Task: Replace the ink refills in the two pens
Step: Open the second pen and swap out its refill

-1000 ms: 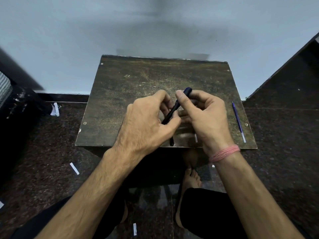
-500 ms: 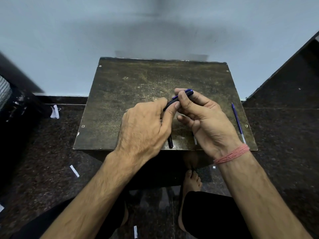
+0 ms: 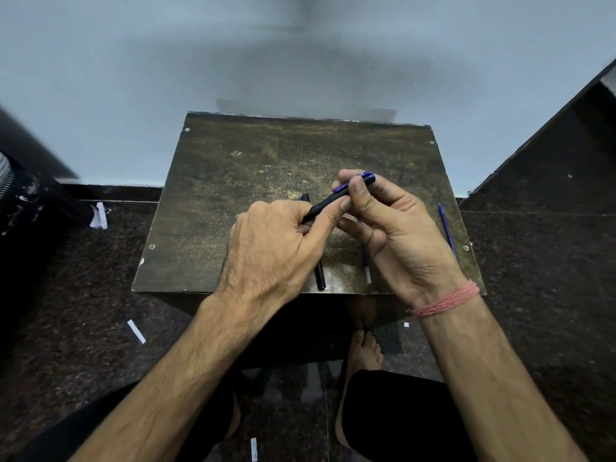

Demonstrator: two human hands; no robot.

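Both hands hold one dark pen (image 3: 328, 202) above the small wooden table (image 3: 233, 195). My left hand (image 3: 276, 248) grips its lower barrel with thumb and fingers. My right hand (image 3: 396, 228) pinches the upper end, which has a blue clip, between thumb and forefinger. A second dark pen (image 3: 319, 275) lies on the table under my left hand, mostly hidden. A thin refill (image 3: 366, 268) lies below my right palm. Another blue refill (image 3: 447, 230) lies near the table's right edge.
The table stands against a pale wall on a dark speckled floor. White paper scraps (image 3: 136, 331) lie on the floor at the left. My knees and a bare foot (image 3: 365, 351) are below the table's near edge. A dark step rises at the right.
The right hand has turned palm-up and shifted right along the pen's upper end. The left hand has slid slightly lower. The second pen's top end now shows past my left hand.
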